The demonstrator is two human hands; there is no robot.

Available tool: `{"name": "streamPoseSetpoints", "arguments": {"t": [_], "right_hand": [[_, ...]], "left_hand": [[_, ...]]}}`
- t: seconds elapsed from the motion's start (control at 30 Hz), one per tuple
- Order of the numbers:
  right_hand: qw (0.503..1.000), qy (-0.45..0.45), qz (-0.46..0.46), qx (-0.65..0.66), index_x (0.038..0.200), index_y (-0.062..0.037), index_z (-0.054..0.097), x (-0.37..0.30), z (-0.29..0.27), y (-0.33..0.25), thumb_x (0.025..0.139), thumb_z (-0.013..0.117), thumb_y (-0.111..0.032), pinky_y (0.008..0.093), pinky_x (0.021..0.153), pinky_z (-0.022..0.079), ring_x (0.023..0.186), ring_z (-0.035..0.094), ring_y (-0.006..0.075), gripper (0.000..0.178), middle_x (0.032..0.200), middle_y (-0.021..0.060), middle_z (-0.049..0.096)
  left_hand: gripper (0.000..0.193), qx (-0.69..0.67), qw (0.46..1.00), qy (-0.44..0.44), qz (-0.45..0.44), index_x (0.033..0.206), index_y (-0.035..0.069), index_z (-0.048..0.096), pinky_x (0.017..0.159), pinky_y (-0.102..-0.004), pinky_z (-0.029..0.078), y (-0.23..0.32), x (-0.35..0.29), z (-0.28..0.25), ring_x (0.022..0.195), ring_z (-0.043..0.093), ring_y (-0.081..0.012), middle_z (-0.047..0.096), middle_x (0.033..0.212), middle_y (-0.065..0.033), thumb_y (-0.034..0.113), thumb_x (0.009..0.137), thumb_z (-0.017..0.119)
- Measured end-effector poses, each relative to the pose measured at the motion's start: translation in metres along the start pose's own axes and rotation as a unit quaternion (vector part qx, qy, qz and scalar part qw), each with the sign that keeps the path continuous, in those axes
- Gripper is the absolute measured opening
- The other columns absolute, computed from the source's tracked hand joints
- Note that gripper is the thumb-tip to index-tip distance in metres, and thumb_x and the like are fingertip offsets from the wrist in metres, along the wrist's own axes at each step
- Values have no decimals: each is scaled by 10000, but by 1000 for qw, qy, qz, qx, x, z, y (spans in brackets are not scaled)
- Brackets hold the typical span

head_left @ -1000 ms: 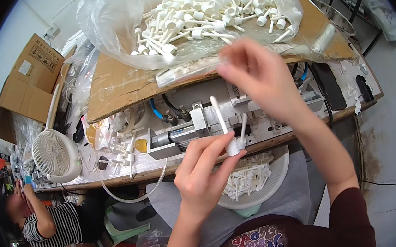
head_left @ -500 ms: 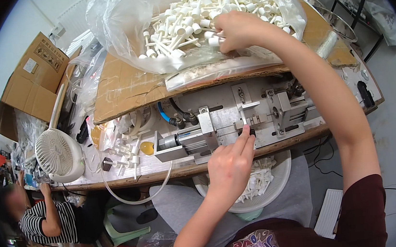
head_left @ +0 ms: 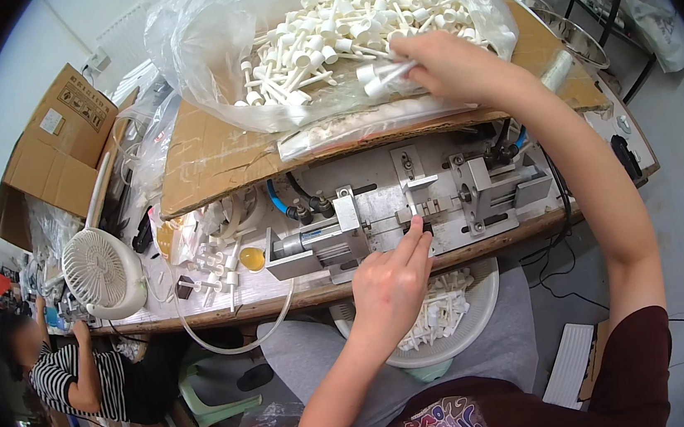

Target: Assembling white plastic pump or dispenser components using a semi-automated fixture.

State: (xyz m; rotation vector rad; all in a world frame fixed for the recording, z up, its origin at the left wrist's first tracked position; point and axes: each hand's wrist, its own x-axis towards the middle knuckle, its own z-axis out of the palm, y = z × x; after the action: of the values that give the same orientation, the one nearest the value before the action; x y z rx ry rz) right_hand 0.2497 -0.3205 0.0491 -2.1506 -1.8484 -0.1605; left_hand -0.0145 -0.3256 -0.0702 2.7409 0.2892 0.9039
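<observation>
My right hand point(head_left: 460, 68) is closed on a few white plastic stemmed caps point(head_left: 382, 77), just above the front edge of a clear plastic bag point(head_left: 196, 58). A heap of the same stemmed caps point(head_left: 347, 25) fills that bag. Lower down, my left hand point(head_left: 392, 279) stretches its index finger to a white plastic piece point(head_left: 412, 202) seated in the middle of a metal bench fixture point(head_left: 352, 229). The left fingertip appears to touch this piece, and the other fingers are partly hidden. A second metal block point(head_left: 482, 199) with a cylinder faces it from the right.
Cardboard point(head_left: 211, 160) carries the bag above the fixture. A white basket point(head_left: 495, 302) of white pieces sits at my lap below the bench edge. To the left are a white fan point(head_left: 102, 272), loose white parts point(head_left: 215, 273) and a co-worker in a striped shirt point(head_left: 68, 380). Hoses loop nearby.
My right hand has drawn back from the heap, to the right and slightly nearer, with the stemmed caps in it. The left hand stays at the fixture.
</observation>
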Motion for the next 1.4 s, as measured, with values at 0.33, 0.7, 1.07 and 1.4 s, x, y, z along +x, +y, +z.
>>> {"name": "streamPoseSetpoints", "arguments": {"t": [0.33,0.7,1.07,1.4], "right_hand": [[975,70,-51,-207,803,10,668,25,14,-38,719,604,1,429,842,520,970,601,346,106,921,166,638],[980,128,7,152,1149,25,617,56,36,91,928,678,-150,286,603,450,683,557,140,288,780,63,567],[871,194,92,441,1166,-24,649,102,32,160,954,680,-230,224,738,523,829,620,108,297,963,49,639],[685,125,75,714,1333,27,538,27,16,62,1017,571,-204,210,868,469,935,573,52,393,1200,47,625]], "left_hand": [[182,-74,996,50,29,953,43,680,544,-330,526,6,-27,6,596,636,-212,681,1193,-111,153,809,697],[308,-202,973,-111,-1,883,28,711,690,-431,532,29,-127,62,811,686,-307,565,1318,-165,243,677,792],[794,-145,984,-92,-58,1372,87,494,731,-418,501,42,-144,18,878,655,-314,597,1103,-122,359,696,811],[680,-346,910,134,-184,1399,50,465,791,-362,538,28,-125,-27,975,593,-241,549,1161,-117,138,791,756]]}}
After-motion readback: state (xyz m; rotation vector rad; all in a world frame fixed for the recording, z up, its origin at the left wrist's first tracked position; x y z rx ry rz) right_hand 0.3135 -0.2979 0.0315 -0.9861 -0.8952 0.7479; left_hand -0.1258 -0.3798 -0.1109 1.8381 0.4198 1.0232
